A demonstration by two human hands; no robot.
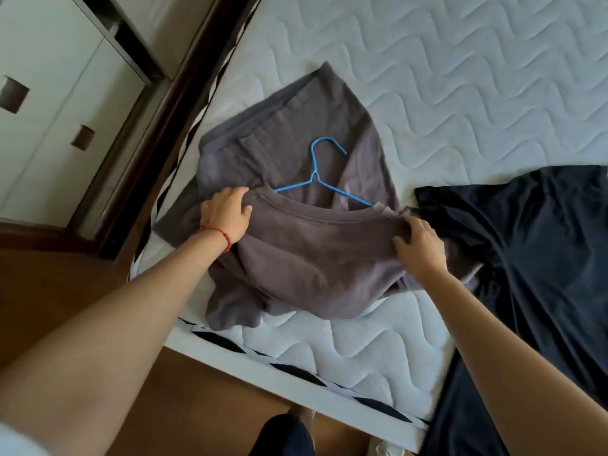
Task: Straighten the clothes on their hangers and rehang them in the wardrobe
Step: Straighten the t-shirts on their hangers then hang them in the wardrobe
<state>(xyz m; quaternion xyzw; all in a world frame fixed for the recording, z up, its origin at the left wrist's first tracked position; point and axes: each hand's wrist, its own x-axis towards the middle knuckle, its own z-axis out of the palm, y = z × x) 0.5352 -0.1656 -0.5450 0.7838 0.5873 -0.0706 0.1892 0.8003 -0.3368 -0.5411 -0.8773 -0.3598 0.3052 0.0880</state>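
Note:
A grey-brown T-shirt (306, 251) lies crumpled on the white quilted mattress (460, 77), its lower half folded back beyond the collar. A blue wire hanger (317, 179) pokes out of the neck opening, hook pointing away from me, both arms running under the fabric. My left hand (227, 213) grips the shirt's left shoulder beside the collar. My right hand (419, 243) pinches the right shoulder, where the hanger's arm goes under the cloth.
A dark navy garment (526, 245) is spread on the mattress at the right and hangs over its front edge. White wardrobe doors (49, 103) with square cut-out handles stand at the far left, past the dark wooden bed frame (171, 103). Wooden floor (49, 284) lies below.

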